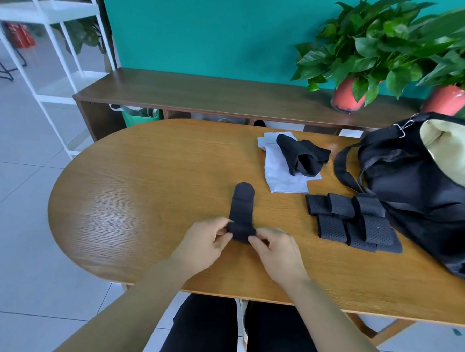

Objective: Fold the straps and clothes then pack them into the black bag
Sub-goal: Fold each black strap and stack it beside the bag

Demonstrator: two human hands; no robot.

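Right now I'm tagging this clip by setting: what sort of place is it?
Probably an indoor lounge or office common area: an oval wooden table, a low wooden sideboard carrying potted plants against a teal wall, and a white metal rack on a tiled floor.

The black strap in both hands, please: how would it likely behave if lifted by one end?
Probably floppy: the black strap curls tightly where the left hand and right hand pinch it. Likely light, lying thin and flat on the table.
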